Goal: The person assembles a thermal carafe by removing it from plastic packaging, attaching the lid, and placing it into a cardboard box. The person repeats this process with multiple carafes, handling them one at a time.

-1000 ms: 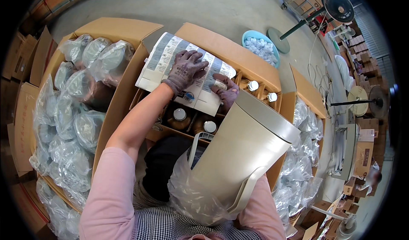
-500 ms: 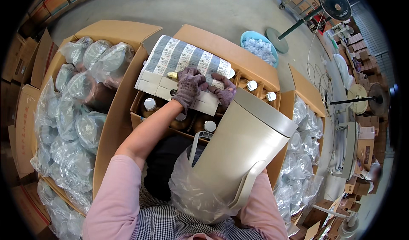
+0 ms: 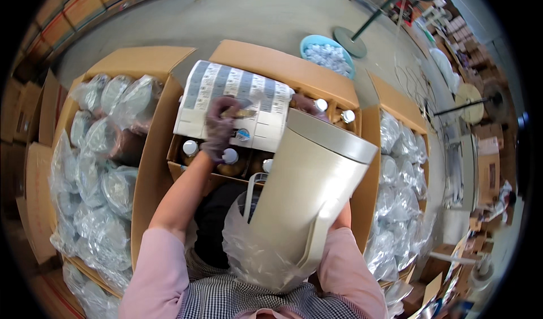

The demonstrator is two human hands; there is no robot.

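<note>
My left hand (image 3: 219, 127), in a purple-grey glove, is closed on a small yellowish object (image 3: 243, 114) that is blurred. It is over a stack of label sheets (image 3: 237, 87), white with grey-blue printed bands, laid across an open carton of bottles. Below those fingers, a round blue sticker (image 3: 242, 135) shows on the white part. My right hand (image 3: 310, 105), gloved too, is at the sheets' right edge; its fingers are smeared and partly hidden by a vessel. That vessel (image 3: 308, 177) is a tall beige cylinder with a grey rim and handle, leaning in my lap, a clear bag round its lower end.
White-capped bottles (image 3: 229, 156) stand in the carton (image 3: 283, 58) around the sheets. Open cartons of plastic-wrapped items flank me at left (image 3: 93, 166) and right (image 3: 396, 194). Beyond lie a blue basin (image 3: 327, 56) of small pale pieces and a fan stand (image 3: 350, 41).
My left hand has moved left across the sheets, away from my right hand, with the yellowish object. My right hand has shifted up and right, off the sheets' lower part. The blue sticker now shows.
</note>
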